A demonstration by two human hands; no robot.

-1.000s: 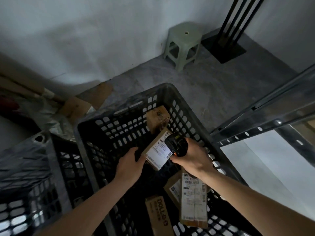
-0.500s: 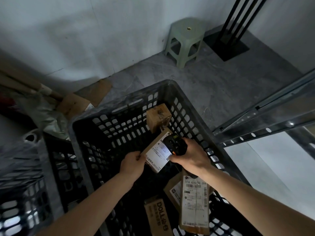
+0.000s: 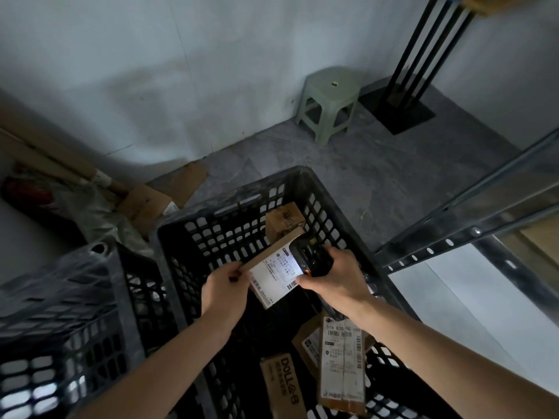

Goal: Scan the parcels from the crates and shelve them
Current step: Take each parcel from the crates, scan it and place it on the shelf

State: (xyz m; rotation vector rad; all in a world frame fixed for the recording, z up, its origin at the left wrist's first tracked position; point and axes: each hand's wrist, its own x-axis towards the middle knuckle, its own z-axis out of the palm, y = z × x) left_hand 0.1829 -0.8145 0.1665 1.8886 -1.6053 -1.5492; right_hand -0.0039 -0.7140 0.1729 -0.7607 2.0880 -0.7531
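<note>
Over a black slotted crate [image 3: 211,228], my left hand [image 3: 225,287] grips the left edge of a small cardboard parcel [image 3: 276,272] with a white label facing up. My right hand [image 3: 334,278] holds a black handheld scanner [image 3: 311,257] right at the parcel's right side, and its light falls on the label. Inside the crate lie more parcels: a small brown box [image 3: 284,222] at the far corner, a long labelled box [image 3: 341,364] and a box printed "DOLL" [image 3: 282,385] near me.
A second black crate [image 3: 60,313] stands to the left. A grey metal shelf rail [image 3: 465,234] runs along the right. A pale green stool [image 3: 328,101] and a black stand [image 3: 405,86] sit by the wall. Cardboard scraps [image 3: 157,198] and plastic lie at the left.
Both hands have lifted the parcel and scanner a little higher. The scanner light now brightens the label. The camera view has tilted up slightly.
</note>
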